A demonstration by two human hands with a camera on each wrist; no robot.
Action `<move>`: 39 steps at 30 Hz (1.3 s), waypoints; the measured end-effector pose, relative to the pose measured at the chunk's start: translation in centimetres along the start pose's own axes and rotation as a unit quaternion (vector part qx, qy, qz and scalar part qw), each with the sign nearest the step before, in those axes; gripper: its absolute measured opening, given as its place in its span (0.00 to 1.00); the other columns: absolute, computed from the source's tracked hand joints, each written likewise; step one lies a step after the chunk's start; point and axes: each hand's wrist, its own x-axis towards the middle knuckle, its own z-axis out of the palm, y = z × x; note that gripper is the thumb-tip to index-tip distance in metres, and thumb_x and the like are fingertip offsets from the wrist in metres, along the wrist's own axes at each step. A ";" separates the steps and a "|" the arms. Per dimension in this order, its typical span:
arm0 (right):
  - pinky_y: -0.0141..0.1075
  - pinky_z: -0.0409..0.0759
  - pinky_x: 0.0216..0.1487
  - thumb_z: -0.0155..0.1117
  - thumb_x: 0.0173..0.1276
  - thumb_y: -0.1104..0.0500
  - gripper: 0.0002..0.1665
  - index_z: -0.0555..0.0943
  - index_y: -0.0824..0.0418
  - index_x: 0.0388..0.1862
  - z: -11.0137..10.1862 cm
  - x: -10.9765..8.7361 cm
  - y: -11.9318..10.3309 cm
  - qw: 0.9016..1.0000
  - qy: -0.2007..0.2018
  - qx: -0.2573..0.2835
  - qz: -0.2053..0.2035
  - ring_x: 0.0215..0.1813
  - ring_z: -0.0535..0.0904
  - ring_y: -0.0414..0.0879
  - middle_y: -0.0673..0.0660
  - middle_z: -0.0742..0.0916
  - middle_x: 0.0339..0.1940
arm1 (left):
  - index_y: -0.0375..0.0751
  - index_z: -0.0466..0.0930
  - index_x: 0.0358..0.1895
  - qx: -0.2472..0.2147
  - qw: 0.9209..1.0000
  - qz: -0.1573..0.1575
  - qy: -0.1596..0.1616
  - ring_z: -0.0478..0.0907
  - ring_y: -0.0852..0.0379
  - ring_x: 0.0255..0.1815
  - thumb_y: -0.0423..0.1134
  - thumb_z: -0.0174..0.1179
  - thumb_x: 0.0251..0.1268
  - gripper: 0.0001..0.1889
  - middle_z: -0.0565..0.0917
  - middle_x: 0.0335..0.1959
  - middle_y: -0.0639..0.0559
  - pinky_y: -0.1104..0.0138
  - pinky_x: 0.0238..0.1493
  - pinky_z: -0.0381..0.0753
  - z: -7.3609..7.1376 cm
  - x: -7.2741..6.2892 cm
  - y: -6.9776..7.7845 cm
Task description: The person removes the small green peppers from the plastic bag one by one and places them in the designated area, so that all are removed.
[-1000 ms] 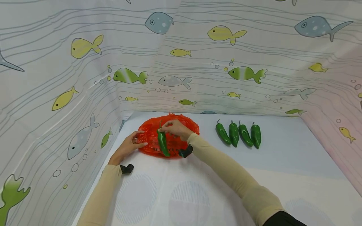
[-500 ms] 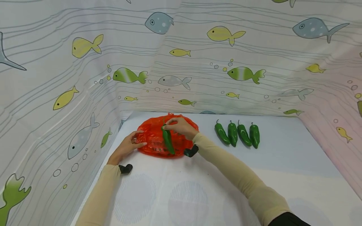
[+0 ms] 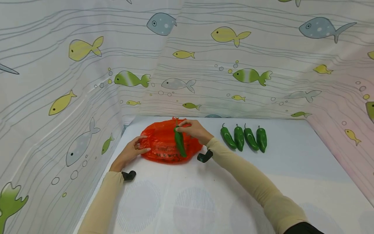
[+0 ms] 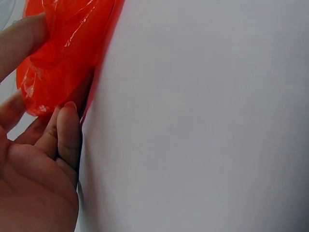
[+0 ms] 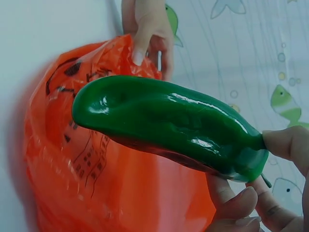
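Note:
A shiny green chili pepper (image 3: pixel 179 143) hangs stem-up from my right hand (image 3: pixel 196 130), which pinches it at the stem end. In the right wrist view the pepper (image 5: pixel 164 123) lies across the picture, with thumb and fingertips at its stem end. Behind it is a crumpled red plastic bag (image 3: pixel 159 138) with dark printing, lying on the table. My left hand (image 3: pixel 130 152) holds the bag's left edge. The left wrist view shows the fingers (image 4: pixel 69 130) around the gathered red film (image 4: pixel 72 53); part of them is hidden by the bag.
Several green chili peppers (image 3: pixel 250 139) lie in a row on the white table (image 3: pixel 233 182), right of the bag. A fabric wall (image 3: pixel 198 65) printed with fish stands behind and along both sides. Dark wrist cameras (image 3: pixel 205 156) sit on both sleeves.
My right hand has moved right across the front of the bag, carrying the pepper with it. The left hand keeps its place at the bag's left edge.

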 end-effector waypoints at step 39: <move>0.43 0.68 0.40 0.74 0.67 0.45 0.29 0.80 0.55 0.62 -11.0 -5.5 3.1 0.994 0.100 0.007 0.034 0.31 0.67 0.47 0.53 0.76 0.31 | 0.39 0.63 0.77 0.006 1.000 -0.015 -0.006 0.68 0.43 0.49 0.36 0.69 0.69 0.36 0.64 0.71 0.35 0.64 0.38 0.73 0.1 -1.4 2.9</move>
